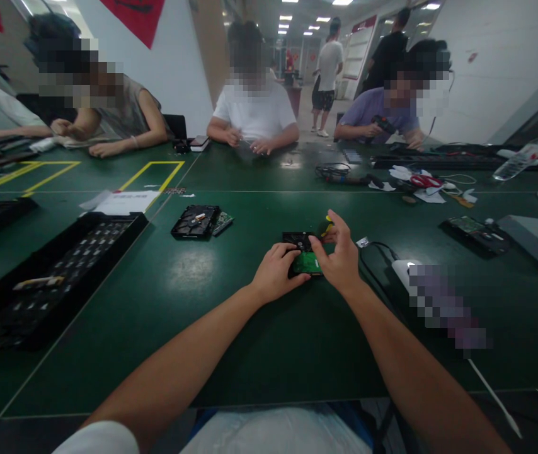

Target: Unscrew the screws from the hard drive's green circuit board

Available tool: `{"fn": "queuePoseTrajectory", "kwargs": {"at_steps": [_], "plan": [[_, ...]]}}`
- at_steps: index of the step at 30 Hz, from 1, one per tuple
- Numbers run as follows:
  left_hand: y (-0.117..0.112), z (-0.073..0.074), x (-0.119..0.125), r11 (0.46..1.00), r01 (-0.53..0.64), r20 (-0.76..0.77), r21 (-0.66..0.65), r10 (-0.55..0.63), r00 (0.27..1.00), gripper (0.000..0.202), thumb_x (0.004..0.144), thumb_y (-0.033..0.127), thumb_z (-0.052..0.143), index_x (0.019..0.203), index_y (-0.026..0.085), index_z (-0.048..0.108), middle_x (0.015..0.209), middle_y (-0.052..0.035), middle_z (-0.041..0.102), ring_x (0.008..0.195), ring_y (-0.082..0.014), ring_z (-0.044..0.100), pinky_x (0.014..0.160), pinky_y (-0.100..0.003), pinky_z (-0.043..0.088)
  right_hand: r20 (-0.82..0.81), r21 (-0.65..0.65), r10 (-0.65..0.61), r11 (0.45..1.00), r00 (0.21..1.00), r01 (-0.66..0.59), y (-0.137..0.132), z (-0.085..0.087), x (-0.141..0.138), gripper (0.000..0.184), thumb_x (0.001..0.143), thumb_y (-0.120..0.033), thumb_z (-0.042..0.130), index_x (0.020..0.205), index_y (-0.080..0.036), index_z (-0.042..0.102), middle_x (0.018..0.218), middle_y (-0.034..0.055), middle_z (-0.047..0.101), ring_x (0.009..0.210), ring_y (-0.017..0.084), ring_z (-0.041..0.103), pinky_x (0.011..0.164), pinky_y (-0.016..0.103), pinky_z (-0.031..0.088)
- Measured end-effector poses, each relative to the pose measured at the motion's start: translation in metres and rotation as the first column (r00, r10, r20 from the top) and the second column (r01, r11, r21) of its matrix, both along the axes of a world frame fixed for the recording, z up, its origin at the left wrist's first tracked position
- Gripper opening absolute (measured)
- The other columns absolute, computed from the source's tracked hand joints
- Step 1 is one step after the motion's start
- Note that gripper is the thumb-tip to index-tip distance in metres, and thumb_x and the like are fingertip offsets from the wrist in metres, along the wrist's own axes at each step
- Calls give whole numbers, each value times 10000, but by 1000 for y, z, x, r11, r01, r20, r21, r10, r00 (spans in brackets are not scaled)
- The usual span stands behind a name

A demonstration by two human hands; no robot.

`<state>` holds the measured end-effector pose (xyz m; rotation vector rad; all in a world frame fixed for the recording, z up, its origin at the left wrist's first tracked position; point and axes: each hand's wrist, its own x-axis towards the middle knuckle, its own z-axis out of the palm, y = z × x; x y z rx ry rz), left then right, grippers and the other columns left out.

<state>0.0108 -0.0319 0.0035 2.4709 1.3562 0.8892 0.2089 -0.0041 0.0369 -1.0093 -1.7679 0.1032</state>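
Pale material (pixel 278 432) over lap, nearest, on the near side of the black device with green board (pixel 305 263). Device sits between both hands over the desk (pixel 231 359). Left hand (pixel 276 271) grasps its left side; right hand (pixel 339 261) at its right, by a mostly hidden yellow-and-black item (pixel 329 219), can't tell if gripped. Black tray (pixel 108 258) well left of device.
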Motion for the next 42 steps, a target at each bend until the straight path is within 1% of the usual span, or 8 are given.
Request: {"fn": "queuePoseTrajectory", "kwargs": {"at_steps": [7, 14, 20, 24, 27, 32, 38, 42], "plan": [[-1, 2, 1, 1000, 0, 4, -8, 0, 1000, 577, 881, 530, 748, 1324, 176, 638, 1370, -137, 600, 1323, -335, 530, 1144, -514, 475, -23, -41, 29, 999, 999, -30, 0, -1, 0, 707, 1005, -381, 601, 1618, -289, 262, 1362, 136, 641, 958, 246, 739, 870, 467, 673], [-2, 3, 1, 1000, -7, -5, -13, 7, 1000, 581, 883, 532, 747, 1322, 167, 638, 1371, -134, 604, 1313, -332, 531, 1147, -507, 471, -53, -23, 20, 1000, 998, -21, 2, -4, 0, 715, 947, -445, 702, 1550, -296, 348, 1182, 80, 678, 856, 223, 714, 787, 436, 677], [0, 0, 0, 1000, -5, -6, 4, 5, 1000, 586, 883, 542, 744, 1325, 173, 635, 1378, -131, 599, 1321, -330, 527, 1151, -510, 467, 4, -5, -5, 1000, 1000, 5, 1, -2, 0, 669, 986, -419, 642, 1580, -309, 354, 1290, 117, 643, 929, 245, 704, 843, 473, 667], [1, -1, 0, 1000, 1, 1, 6, -1, 1000, 601, 876, 543, 750, 1329, 166, 632, 1386, -138, 594, 1326, -333, 525, 1153, -507, 467, -19, -54, 48, 997, 999, -49, -2, -1, -2, 676, 1039, -391, 541, 1635, -307, 234, 1425, 148, 590, 1016, 264, 718, 915, 509, 653], [1, -1, 0, 1000, 3, 3, -3, -3, 1000, 591, 878, 539, 748, 1332, 180, 630, 1387, -133, 593, 1332, -336, 524, 1150, -517, 470, -49, -91, 81, 992, 996, -85, -2, -1, -2, 719, 1043, -395, 533, 1650, -293, 162, 1418, 147, 608, 1026, 261, 727, 934, 511, 652], [0, 1, 0, 1000, 0, -3, -7, 0, 1000, 597, 879, 541, 749, 1328, 165, 631, 1380, -138, 597, 1325, -332, 526, 1152, -509, 469, 1, -31, 18, 999, 1000, -18, 1, -2, -1, 713, 988, -421, 629, 1608, -310, 296, 1440, 141, 587, 977, 258, 719, 871, 498, 670], [0, 0, 0, 1000, 6, -3, -4, -6, 1000, 600, 880, 530, 752, 1332, 156, 626, 1386, -139, 594, 1326, -329, 521, 1158, -507, 461, -30, -64, 35, 997, 999, -36, -1, -2, -2, 723, 1010, -372, 583, 1638, -291, 234, 1247, 115, 690, 977, 259, 730, 889, 488, 662], [0, 1, 0, 1000, 4, -1, 3, -4, 1000, 596, 885, 534, 747, 1328, 154, 628, 1379, -141, 596, 1320, -329, 524, 1151, -503, 467, -52, -82, 53, 995, 997, -57, -2, -2, -2, 715, 1024, -380, 559, 1640, -290, 205, 1224, 111, 702, 986, 253, 736, 898, 475, 658]]}}
